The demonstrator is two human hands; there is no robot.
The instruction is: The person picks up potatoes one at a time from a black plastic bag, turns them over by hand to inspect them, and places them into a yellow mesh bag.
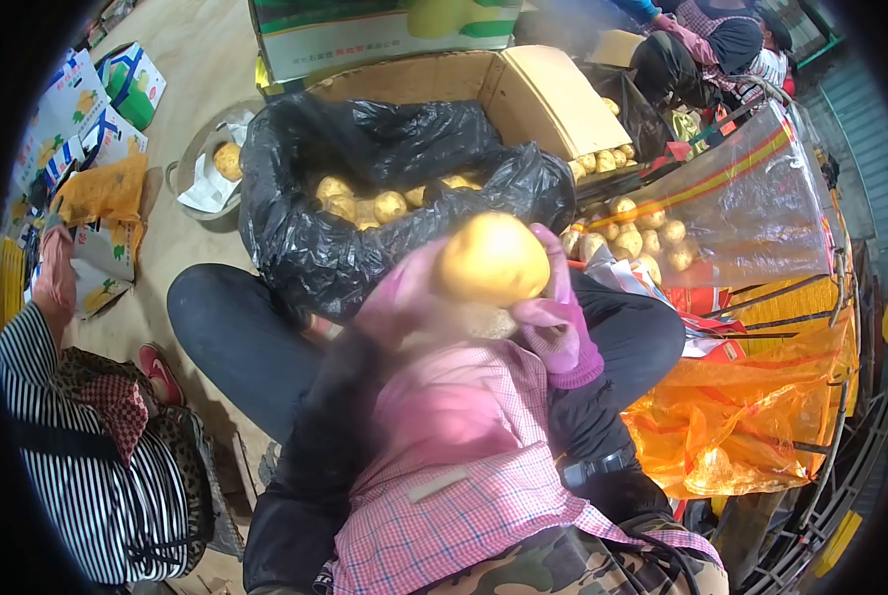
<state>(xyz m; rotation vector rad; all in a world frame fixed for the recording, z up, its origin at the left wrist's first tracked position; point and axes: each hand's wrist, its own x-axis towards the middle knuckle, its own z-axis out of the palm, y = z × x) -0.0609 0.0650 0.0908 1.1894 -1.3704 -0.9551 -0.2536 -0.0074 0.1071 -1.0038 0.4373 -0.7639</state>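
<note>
A large yellow potato (494, 260) is held up in front of my chest. My right hand (561, 317), in a pink-purple glove, grips its right side with fingers behind and thumb below. My left hand (396, 293), also in a pink glove, is smeared by motion at the potato's left side, its fingers hidden or blurred. Something pale and blurred, which I cannot make out, shows just under the potato. Beyond my hands stands a cardboard box (404, 79) lined with a black plastic bag (295, 238), with several potatoes (389, 206) inside.
On the right, more potatoes (652, 238) lie beside a clear plastic sheet (732, 198) and orange mesh (742, 426). A basin (178, 178) holds one potato at left. Printed cartons (131, 84) stand further left. A person in stripes (107, 496) is close by; another sits at back right.
</note>
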